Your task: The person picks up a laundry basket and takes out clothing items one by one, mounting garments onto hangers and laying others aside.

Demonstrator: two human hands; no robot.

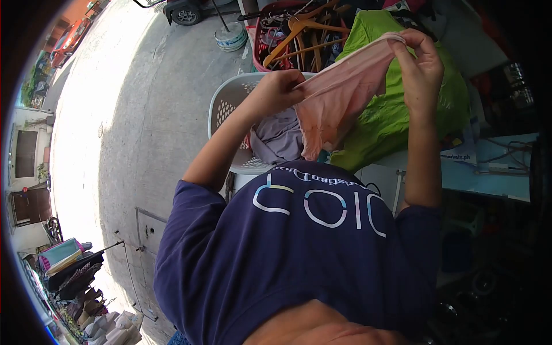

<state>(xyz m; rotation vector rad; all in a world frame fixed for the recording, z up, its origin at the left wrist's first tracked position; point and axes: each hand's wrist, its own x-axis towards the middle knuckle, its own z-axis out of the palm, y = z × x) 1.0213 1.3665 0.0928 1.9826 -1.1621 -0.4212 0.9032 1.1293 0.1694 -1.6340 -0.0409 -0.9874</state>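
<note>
A thin pink piece of underwear [345, 86] is stretched by its waistband between my two hands, its lower part hanging loosely. My left hand [280, 92] pinches one end of the band, above the white laundry basket [221, 95]. Higher and to the right, my right hand [422, 69] grips the other end between thumb and fingers, in front of a bright green bag [397, 123]. Inside the basket lies a crumpled greyish-lilac cloth [279, 138]; the hanging underwear covers part of it.
Behind the basket stands a red basket [260, 43] with wooden hangers [310, 26] and other items. A round weighted pole base [231, 37] and a vehicle wheel [187, 15] are farther off on the concrete. A light blue surface with cables [500, 167] is at right.
</note>
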